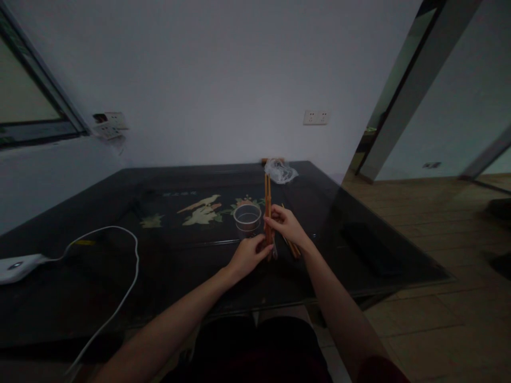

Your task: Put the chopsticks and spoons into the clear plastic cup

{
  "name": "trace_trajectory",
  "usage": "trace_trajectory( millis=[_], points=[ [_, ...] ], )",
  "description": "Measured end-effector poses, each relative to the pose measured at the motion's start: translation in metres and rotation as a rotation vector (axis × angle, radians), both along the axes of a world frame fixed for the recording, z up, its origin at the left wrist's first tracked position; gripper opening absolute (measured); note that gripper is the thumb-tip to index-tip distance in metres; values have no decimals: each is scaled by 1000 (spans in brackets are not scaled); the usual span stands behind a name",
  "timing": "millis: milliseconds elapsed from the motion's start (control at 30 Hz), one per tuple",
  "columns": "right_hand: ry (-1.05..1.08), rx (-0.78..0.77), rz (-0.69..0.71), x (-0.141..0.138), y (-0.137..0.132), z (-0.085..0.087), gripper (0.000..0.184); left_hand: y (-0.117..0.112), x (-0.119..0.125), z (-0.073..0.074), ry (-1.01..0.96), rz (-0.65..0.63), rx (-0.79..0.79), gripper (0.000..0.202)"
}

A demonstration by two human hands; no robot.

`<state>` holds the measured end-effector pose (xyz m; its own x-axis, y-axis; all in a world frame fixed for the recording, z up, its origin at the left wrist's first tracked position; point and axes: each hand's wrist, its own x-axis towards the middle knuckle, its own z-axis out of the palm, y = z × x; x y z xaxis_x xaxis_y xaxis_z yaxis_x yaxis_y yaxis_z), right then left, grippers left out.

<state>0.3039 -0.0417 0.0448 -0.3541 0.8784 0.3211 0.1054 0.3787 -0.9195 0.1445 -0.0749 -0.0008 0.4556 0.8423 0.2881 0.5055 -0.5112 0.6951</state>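
Upright between my two hands stands a bundle of wooden chopsticks (268, 197). My left hand (248, 254) pinches it low down, near the tabletop. Higher up, the fingers of my right hand (288, 223) close on the same bundle. Under my right wrist, more chopsticks (294, 250) lie on the table, partly hidden by that hand. A round clear container (247, 218) with a pale rim sits just left of the bundle. Something shiny and thin shows beside the lower ends of the bundle, too dim to name.
The dark glossy table (179, 282) carries a bird and flower picture. A crumpled clear plastic bag (281, 171) lies at its far edge. To the left is a white power strip (19, 267) with a white cable (136, 260). A dark flat object (369, 247) rests at the right.
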Motion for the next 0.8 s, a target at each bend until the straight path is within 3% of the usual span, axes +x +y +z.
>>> trace_trajectory(
  millis=[167,800],
  points=[
    [-2,47,64,-3,-4,0,25,5,-4,-3,-46,-4,16,21],
    [13,67,47,-4,-7,1,27,8,-8,1,-1,-15,100,21]
  ],
)
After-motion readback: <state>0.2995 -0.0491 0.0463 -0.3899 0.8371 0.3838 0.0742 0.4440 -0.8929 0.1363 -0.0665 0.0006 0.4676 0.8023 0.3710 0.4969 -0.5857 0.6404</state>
